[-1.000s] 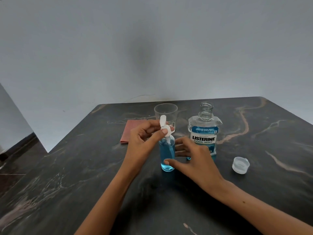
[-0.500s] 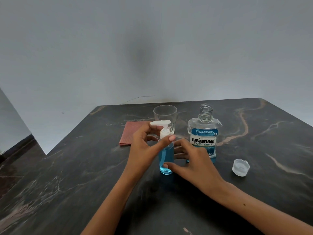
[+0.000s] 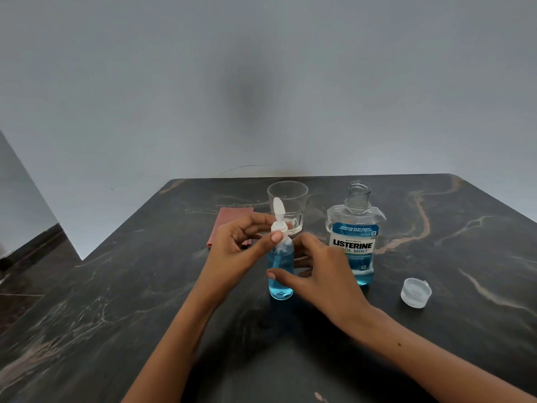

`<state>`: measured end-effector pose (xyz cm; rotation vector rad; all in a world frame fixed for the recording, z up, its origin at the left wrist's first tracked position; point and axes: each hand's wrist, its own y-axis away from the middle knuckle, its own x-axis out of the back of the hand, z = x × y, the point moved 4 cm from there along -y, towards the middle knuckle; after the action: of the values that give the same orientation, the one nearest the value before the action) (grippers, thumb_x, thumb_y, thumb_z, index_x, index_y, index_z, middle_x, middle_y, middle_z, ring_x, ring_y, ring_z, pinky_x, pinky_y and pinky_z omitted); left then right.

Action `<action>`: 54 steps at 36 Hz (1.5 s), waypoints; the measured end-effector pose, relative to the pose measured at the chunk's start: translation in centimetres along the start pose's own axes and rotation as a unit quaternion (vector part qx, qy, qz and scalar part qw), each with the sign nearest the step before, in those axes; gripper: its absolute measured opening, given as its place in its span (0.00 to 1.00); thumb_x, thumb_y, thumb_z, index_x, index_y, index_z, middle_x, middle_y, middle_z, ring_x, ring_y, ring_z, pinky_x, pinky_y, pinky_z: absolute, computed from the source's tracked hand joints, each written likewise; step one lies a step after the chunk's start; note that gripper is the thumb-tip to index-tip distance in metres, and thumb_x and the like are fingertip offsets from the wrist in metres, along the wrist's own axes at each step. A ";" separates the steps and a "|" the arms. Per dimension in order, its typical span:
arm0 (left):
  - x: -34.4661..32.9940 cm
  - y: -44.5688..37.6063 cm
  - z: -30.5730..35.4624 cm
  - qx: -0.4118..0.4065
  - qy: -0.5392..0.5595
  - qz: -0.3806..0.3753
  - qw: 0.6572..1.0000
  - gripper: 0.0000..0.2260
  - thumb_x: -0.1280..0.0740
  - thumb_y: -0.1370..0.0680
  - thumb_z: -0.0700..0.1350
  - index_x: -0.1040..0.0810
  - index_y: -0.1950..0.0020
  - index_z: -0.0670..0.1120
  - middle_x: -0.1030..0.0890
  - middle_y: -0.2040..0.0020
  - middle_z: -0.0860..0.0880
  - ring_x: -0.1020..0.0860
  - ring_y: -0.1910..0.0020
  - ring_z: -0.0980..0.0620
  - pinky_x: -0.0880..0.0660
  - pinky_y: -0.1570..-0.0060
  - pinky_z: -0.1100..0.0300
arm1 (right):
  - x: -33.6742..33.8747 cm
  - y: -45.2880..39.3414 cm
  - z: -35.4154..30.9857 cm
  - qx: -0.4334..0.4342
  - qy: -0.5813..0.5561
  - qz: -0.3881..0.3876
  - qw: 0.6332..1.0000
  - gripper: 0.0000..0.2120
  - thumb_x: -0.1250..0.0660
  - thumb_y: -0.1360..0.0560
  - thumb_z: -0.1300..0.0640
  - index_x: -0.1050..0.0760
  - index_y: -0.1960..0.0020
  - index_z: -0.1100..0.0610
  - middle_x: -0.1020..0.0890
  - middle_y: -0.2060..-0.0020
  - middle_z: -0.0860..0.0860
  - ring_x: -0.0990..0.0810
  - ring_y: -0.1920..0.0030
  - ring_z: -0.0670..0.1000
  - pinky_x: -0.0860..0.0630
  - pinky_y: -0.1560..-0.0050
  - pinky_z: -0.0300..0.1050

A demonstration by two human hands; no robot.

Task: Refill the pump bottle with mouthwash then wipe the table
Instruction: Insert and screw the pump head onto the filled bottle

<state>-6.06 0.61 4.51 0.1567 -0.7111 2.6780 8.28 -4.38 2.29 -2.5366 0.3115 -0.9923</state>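
Blue mouthwash fills most of the small clear pump bottle (image 3: 280, 271), which stands upright on the dark marbled desk (image 3: 116, 301) near the middle of the view. Its white pump head (image 3: 279, 221) sits on the neck with the nozzle pointing up and away. The left hand (image 3: 235, 251) has its thumb and fingers closed around the white collar, while the right hand (image 3: 316, 274) grips the bottle's body from the right, thumb across the near side and the other fingers mostly hidden behind it. Just right of the hands stands the mouthwash bottle (image 3: 355, 237), uncapped, its blue label reading "LISTERINE" and "COOL MINT", though the first letter of "COOL" is covered by the right hand; the smaller lines of print above are too fine to read. Blue liquid shows only in its lowest part. Its clear cap (image 3: 415, 292) lies on the desk to the right, apart from the bottle. Behind the pump bottle is a clear drinking glass (image 3: 288, 206); whether it holds anything cannot be told. Left of it lies a reddish cloth (image 3: 229, 218), partly hidden by the left hand.
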 end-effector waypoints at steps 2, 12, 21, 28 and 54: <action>0.0 0.0 0.0 -0.005 -0.030 0.049 0.998 0.14 0.24 0.34 0.53 0.19 0.50 0.52 0.16 0.52 0.54 0.18 0.53 0.52 0.21 0.49 0.46 | -0.2 -0.1 -0.1 0.003 0.013 0.007 1.000 0.22 0.25 0.37 0.41 0.27 0.50 0.49 0.16 0.54 0.46 0.18 0.55 0.41 0.18 0.54 0.41; 0.7 0.0 0.1 0.014 0.037 -0.016 0.999 0.11 0.27 0.31 0.47 0.17 0.49 0.51 0.14 0.51 0.50 0.16 0.50 0.51 0.21 0.53 0.62 | -0.3 -0.6 -0.1 0.014 0.009 -0.006 1.000 0.23 0.25 0.37 0.40 0.26 0.49 0.52 0.16 0.54 0.45 0.18 0.55 0.42 0.18 0.54 0.43; -0.1 0.3 0.0 -0.004 0.009 0.101 0.995 0.14 0.22 0.37 0.52 0.17 0.54 0.52 0.15 0.57 0.51 0.19 0.60 0.53 0.21 0.60 0.54 | -0.6 -0.5 -0.4 0.015 0.036 0.014 0.999 0.24 0.26 0.37 0.39 0.27 0.48 0.50 0.16 0.53 0.46 0.18 0.54 0.43 0.18 0.53 0.43; 0.3 0.1 0.3 0.013 0.063 -0.034 0.997 0.10 0.29 0.29 0.46 0.17 0.48 0.50 0.14 0.50 0.50 0.17 0.48 0.52 0.22 0.53 0.65 | -0.4 -0.8 -0.2 0.013 -0.025 -0.026 0.999 0.24 0.24 0.37 0.42 0.25 0.49 0.55 0.16 0.53 0.47 0.17 0.54 0.43 0.18 0.53 0.43; 0.8 0.1 0.7 0.004 0.015 -0.002 1.000 0.10 0.28 0.30 0.47 0.17 0.50 0.52 0.14 0.53 0.50 0.16 0.51 0.52 0.21 0.53 0.63 | -0.8 -0.9 -0.2 0.025 -0.009 -0.011 1.000 0.24 0.25 0.37 0.39 0.25 0.49 0.53 0.16 0.53 0.47 0.17 0.54 0.43 0.18 0.54 0.44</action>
<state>-6.79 0.45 5.21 0.1202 -0.6896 2.6738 7.63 -3.40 2.36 -2.5077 0.2504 -0.9724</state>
